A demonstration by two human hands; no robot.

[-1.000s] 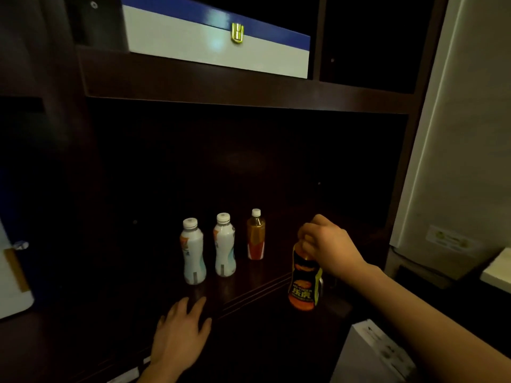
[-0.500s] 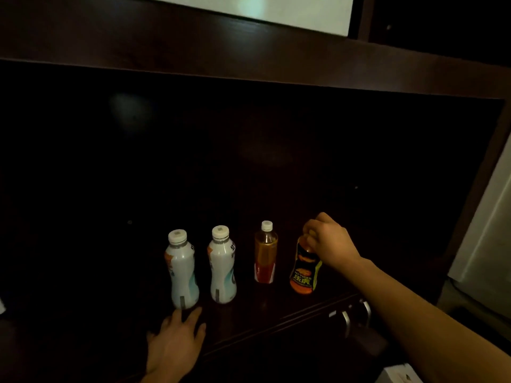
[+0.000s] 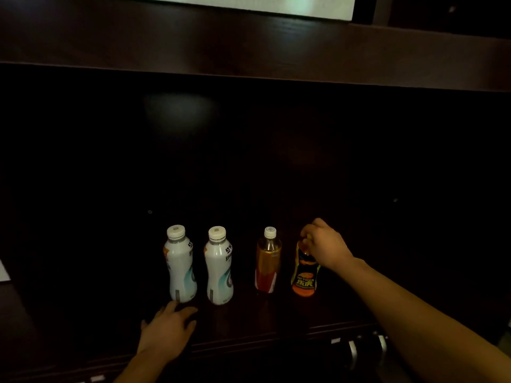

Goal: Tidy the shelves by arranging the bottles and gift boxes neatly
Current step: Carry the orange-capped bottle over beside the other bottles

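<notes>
The orange energy-drink bottle (image 3: 304,275) stands upright at the right end of a row of 4 bottles on the dark wooden shelf (image 3: 276,313). Its black and yellow label wraps the middle, and orange liquid shows at its base. The right hand (image 3: 325,246) comes in from the right, and its fingers (image 3: 309,233) are curled round the bottle's top, gripping it and hiding the cap.

Just left of it, with a small gap, stands the amber tea bottle (image 3: 266,261) with a white cap. Amber liquid shows through its clear neck, above a gold and red label. Further left, after a wider gap, 2 white bottles stand close together: the right white bottle (image 3: 219,272) and the left white bottle (image 3: 181,268). Both are capped and opaque, so their contents cannot be seen.

The left hand (image 3: 166,331) lies palm down on the shelf in front of the left white bottle, holding nothing. Its fingers (image 3: 171,306) are stretched out flat, and whether a fingertip touches the bottle's base cannot be told.

Above, a thick shelf board (image 3: 249,45) carries a pale box (image 3: 249,4), cut off by the frame. Below the shelf's front edge, 2 metal drawer handles (image 3: 352,351) glint at the right.
</notes>
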